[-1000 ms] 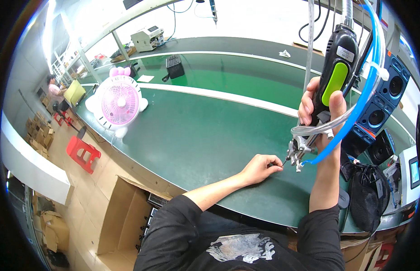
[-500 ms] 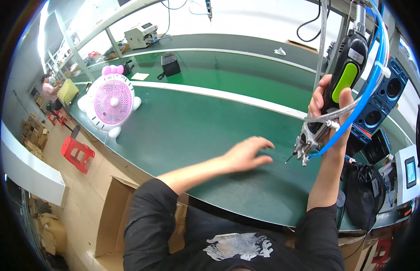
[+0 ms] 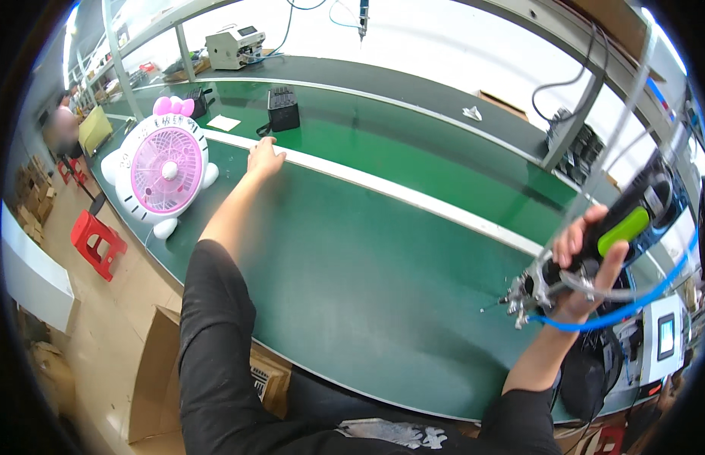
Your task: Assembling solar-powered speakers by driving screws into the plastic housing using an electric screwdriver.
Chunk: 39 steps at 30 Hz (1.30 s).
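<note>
black and green, the driver [image 3: 625, 228] is clamped in the right hand [image 3: 609, 271] at lower right. the left hand [image 3: 266, 158], thumb and fingers apart, is just below a black box [image 3: 284, 115], upper middle; a fan [image 3: 151, 193] stands left on the bench [image 3: 352, 296], and a blue hose [image 3: 633, 309] crosses the right wrist [image 3: 558, 341].

One left hand [image 3: 266, 159], one right hand [image 3: 589, 254], two in all! One black-and-green power screwdriver [image 3: 625, 230] here, one pink-and-white cat-shaped fan [image 3: 168, 173], and there, two black boxes [image 3: 284, 115]! One paper slip [image 3: 224, 123], one crumpled white scrap [image 3: 471, 114], one beige benchtop machine [image 3: 229, 50], one lit display panel [image 3: 665, 337].
</note>
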Motion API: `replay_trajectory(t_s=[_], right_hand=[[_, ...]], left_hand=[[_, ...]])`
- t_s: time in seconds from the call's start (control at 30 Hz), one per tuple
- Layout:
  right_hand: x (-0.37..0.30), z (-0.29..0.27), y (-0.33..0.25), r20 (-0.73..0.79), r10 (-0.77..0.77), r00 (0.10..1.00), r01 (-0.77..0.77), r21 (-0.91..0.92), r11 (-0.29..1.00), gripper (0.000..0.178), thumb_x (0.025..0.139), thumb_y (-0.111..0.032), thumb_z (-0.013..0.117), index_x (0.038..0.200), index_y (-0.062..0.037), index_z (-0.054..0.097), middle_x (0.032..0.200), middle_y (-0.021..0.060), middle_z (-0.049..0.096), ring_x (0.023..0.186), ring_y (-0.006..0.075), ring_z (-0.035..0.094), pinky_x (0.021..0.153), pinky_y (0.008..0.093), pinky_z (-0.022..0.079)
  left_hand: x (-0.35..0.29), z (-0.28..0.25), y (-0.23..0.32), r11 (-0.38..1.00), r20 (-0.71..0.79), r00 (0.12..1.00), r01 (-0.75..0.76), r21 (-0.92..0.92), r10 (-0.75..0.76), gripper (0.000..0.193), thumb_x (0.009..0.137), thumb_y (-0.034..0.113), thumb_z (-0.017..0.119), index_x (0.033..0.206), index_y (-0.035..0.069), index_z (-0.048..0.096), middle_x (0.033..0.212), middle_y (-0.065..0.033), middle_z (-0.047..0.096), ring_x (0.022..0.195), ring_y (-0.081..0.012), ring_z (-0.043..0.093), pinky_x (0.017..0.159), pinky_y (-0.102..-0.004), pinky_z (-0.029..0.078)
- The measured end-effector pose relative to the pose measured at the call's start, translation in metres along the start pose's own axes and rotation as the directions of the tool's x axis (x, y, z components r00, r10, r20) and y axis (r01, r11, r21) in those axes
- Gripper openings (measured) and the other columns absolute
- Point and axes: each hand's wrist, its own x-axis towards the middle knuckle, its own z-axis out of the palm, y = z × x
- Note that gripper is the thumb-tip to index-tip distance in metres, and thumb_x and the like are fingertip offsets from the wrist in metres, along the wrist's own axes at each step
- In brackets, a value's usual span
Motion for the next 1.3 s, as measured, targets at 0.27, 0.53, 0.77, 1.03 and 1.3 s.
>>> replay_trajectory(t_s=[0.27,0.53,0.77,1.03,1.3], right_hand=[[0.002,-0.004,0.008,-0.062,-0.093,0.994,0.077,-0.223,0.972,0.072,0.093,-0.064,0.060,0.119,0.0009,0.043,0.075,0.0065,0.052,0.056,0.0147,0.052,0.052,0.0255,0.042],[0.000,-0.002,0.009,-0.079,-0.053,0.995,0.029,-0.277,0.960,0.076,0.089,-0.068,0.065,0.118,-0.0008,0.043,0.075,0.0064,0.053,0.056,0.0162,0.056,0.053,0.0272,0.046],[0.003,0.003,0.015,-0.045,-0.085,0.995,0.072,-0.237,0.969,0.072,0.093,-0.065,0.061,0.117,0.0003,0.043,0.074,0.0067,0.052,0.056,0.0159,0.055,0.054,0.0273,0.045],[0.002,0.001,0.016,-0.043,-0.077,0.996,0.067,-0.201,0.977,0.072,0.092,-0.065,0.061,0.116,0.0005,0.043,0.074,0.0070,0.052,0.057,0.0156,0.055,0.054,0.0269,0.045],[0.003,0.002,0.012,-0.068,-0.086,0.994,0.067,-0.239,0.969,0.074,0.090,-0.064,0.066,0.118,0.0007,0.042,0.076,0.0079,0.054,0.059,0.0176,0.056,0.055,0.0283,0.046]], left_hand=[[0.071,0.026,-0.029,0.961,-0.049,0.998,-0.028,0.274,0.043,0.052,0.087,0.036,0.073,0.132,0.011,0.061,0.141,-0.0111,0.055,0.129,-0.0364,0.047,0.109,-0.0475,0.041],[0.077,0.059,0.009,0.917,-0.207,0.926,-0.241,0.319,0.315,0.029,0.081,0.026,0.074,0.100,0.008,0.063,0.092,-0.0128,0.071,0.101,-0.0336,0.060,0.087,-0.0471,0.044],[0.038,0.067,0.112,0.850,-0.111,0.867,-0.438,0.291,0.485,0.038,0.078,0.028,0.076,0.103,0.003,0.062,0.094,-0.0167,0.071,0.100,-0.0360,0.062,0.086,-0.0499,0.047],[0.023,0.065,0.165,0.401,-0.027,0.498,-0.663,0.632,0.867,0.051,0.077,0.019,0.071,0.123,0.002,0.057,0.099,-0.0102,0.066,0.106,-0.0280,0.059,0.089,-0.0422,0.043],[0.141,0.059,0.041,0.332,-0.017,0.853,0.185,-0.925,-0.522,0.092,0.099,0.064,0.046,0.148,-0.012,0.034,0.154,-0.0310,0.037,0.141,-0.0393,0.041,0.116,-0.0433,0.033]])
